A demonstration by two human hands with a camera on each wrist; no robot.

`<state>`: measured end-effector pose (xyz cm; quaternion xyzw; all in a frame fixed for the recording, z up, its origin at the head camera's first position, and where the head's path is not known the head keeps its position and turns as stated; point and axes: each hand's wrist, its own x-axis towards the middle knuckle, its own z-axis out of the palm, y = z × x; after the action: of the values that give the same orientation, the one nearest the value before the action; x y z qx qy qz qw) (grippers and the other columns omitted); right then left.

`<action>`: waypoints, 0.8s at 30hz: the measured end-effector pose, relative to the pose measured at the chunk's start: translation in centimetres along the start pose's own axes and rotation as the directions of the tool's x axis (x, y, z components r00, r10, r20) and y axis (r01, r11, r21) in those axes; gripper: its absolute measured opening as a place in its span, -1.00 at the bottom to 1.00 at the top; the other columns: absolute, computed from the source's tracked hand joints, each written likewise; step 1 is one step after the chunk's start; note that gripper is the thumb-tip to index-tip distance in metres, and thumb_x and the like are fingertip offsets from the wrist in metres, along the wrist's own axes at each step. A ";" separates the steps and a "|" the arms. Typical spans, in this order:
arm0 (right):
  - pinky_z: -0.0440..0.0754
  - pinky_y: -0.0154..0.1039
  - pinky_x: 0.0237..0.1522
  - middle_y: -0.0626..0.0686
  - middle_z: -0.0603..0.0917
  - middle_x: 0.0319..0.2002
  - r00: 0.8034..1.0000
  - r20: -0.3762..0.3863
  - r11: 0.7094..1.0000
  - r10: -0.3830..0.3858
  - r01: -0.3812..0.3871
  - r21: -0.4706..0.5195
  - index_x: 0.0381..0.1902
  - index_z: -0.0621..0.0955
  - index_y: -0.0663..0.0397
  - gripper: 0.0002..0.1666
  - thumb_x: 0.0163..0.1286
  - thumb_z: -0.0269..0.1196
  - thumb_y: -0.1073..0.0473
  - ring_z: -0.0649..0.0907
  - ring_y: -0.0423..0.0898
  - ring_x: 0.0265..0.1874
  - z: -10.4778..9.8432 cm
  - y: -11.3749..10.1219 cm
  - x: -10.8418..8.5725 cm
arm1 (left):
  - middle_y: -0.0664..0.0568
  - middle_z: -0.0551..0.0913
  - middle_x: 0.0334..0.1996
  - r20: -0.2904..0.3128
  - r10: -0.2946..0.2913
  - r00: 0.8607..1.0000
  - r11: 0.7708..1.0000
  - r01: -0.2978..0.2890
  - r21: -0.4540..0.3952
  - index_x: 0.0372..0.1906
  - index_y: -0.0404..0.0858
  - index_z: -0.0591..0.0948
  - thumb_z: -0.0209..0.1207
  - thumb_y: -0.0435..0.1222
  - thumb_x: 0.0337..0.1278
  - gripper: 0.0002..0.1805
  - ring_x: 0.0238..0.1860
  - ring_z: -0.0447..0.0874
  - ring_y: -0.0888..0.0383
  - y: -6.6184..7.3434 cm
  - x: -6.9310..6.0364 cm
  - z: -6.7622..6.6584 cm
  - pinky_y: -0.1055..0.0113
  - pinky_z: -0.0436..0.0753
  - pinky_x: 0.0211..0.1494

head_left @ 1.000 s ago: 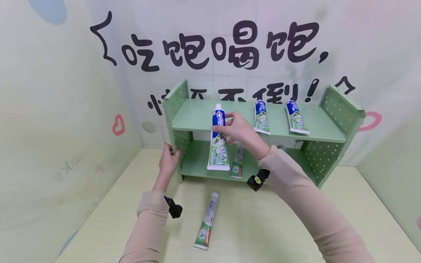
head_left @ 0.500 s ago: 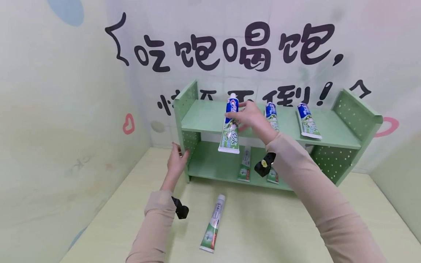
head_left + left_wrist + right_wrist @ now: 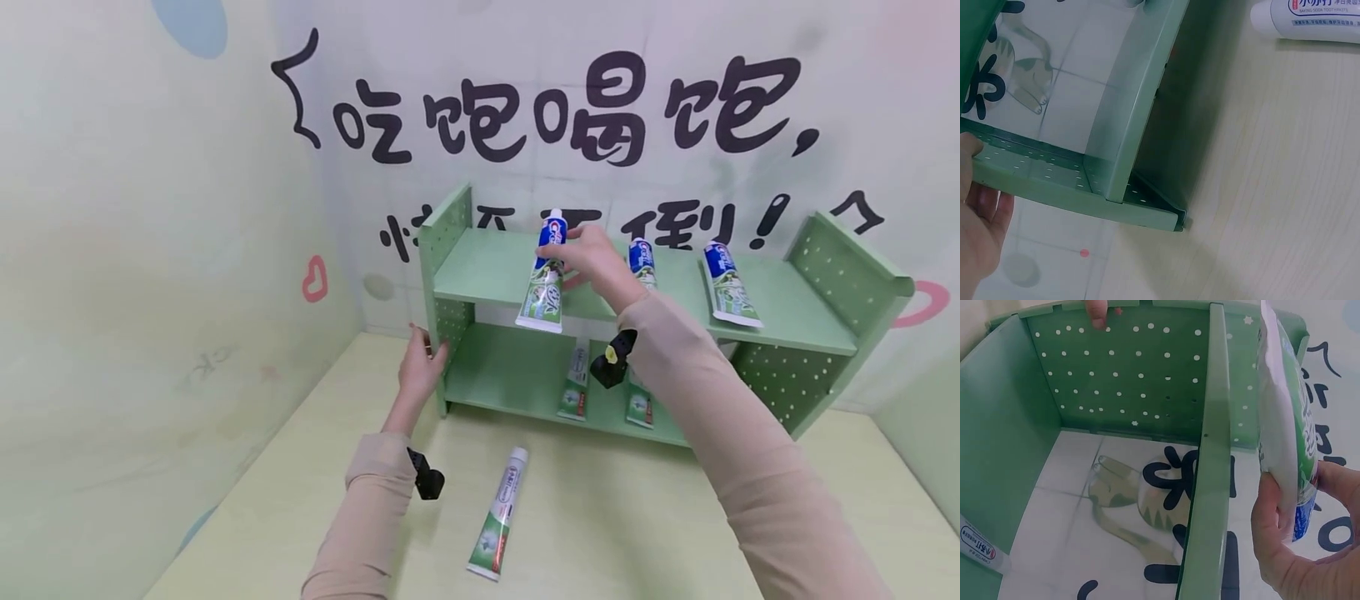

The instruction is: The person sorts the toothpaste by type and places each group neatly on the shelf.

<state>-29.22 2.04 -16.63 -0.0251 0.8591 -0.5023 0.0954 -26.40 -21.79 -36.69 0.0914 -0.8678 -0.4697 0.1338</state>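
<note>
My right hand (image 3: 600,260) pinches a blue and green Crest toothpaste tube (image 3: 547,287) between thumb and fingers, cap end up. In the right wrist view the toothpaste tube (image 3: 1290,419) is held on the upper side of the top board (image 3: 1213,450), a gap between them. With thumb and fingers on either face, my left hand (image 3: 420,367) grips the left side panel of the green shelf (image 3: 517,379); the left wrist view shows this panel (image 3: 1054,200) up close. Two matching tubes lie on the top board, one (image 3: 642,262) partly behind my right hand, another (image 3: 730,287) farther right.
On the lower board lie two white and green toothpaste tubes, one (image 3: 576,383) near the middle and one (image 3: 640,404) partly behind the right wrist camera. A similar tube (image 3: 500,512) rests on the table (image 3: 600,517) in front. A wall (image 3: 480,42) with large lettering stands behind.
My right hand has raised the held toothpaste tube and carried it back toward the top board. The left hand keeps its grip on the panel. The head view has shifted.
</note>
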 end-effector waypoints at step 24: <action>0.69 -0.29 -0.30 0.14 0.50 -0.27 0.994 -0.082 0.994 0.070 -0.077 -0.083 0.16 0.23 0.33 -0.26 0.17 0.27 0.07 0.67 -0.03 -0.48 0.5 0.2 4.0 | -0.21 0.53 0.01 -0.020 -0.013 1.000 1.000 0.012 -0.004 -0.06 -0.28 0.32 0.00 -0.13 0.25 -0.67 0.05 0.54 -0.11 0.2 -0.3 0.1 0.04 0.58 0.04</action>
<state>-33.03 1.18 -17.57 0.0222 0.8832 -0.4618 0.0788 -26.11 -21.54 -36.61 0.1011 -0.8649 -0.4715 0.1395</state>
